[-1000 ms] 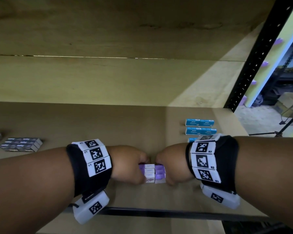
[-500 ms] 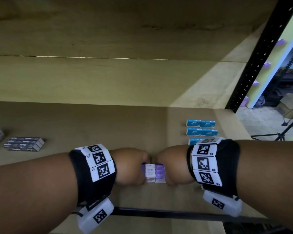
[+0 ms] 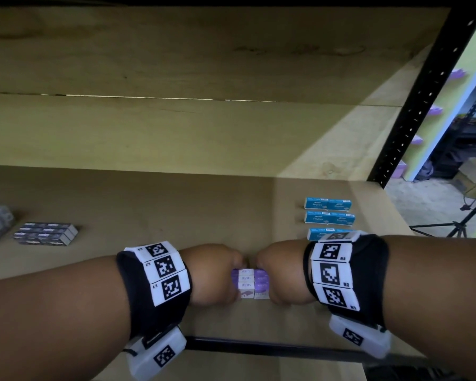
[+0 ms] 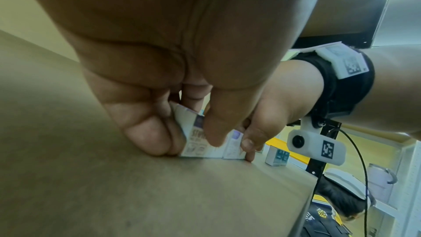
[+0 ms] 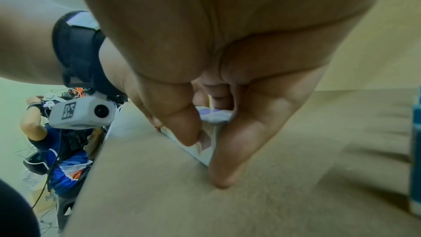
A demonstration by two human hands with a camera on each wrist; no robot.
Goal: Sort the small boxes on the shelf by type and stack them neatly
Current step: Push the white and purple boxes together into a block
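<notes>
We clamp the purple-and-white staple boxes [image 3: 250, 283] between left hand [image 3: 212, 274] and right hand [image 3: 282, 272], fingers curled around each end, apparently to square the stack on the shelf [image 3: 176, 204].

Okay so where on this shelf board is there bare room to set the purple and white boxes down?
Widest bare stretch: the brown shelf board between the dark boxes at left and the blue staple boxes at right, reaching to the back wall. It is crowded at the front centre, where left hand and right hand grip the purple and white boxes.
</notes>
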